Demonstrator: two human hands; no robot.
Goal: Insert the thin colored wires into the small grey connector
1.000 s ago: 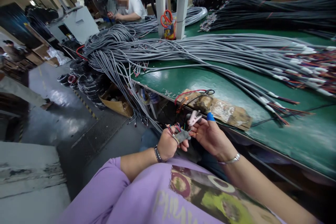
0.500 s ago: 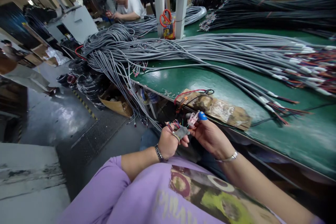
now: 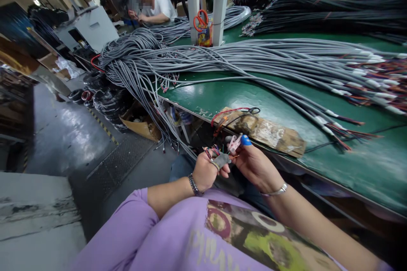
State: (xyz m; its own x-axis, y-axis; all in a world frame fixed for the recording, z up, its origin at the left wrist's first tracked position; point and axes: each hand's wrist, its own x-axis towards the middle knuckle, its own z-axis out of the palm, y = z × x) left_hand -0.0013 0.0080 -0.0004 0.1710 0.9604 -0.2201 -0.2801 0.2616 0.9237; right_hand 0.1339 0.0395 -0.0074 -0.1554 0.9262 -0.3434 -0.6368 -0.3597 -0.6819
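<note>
My left hand [image 3: 205, 172] is closed round the end of a grey cable [image 3: 221, 160], whose thin coloured wires [image 3: 212, 151] fan out above my fist. My right hand [image 3: 254, 164], with a blue cap [image 3: 245, 139] on one fingertip, pinches a small pale tool or connector [image 3: 234, 142] right beside those wires. Both hands are held close together just in front of the green table's [image 3: 241, 93] near edge, above my lap.
A big heap of long grey cables [image 3: 222, 59] with stripped coloured ends [image 3: 365, 76] lies across the table. A taped cardboard pad with red and black leads [image 3: 260, 129] sits at the near edge. Orange scissors [image 3: 200, 21] hang by a white post. Another person [image 3: 152, 2] works at the far end.
My hands have stayed almost in place; the right hand's blue-capped finger has shifted slightly left and down toward the wires. The view has drifted a little.
</note>
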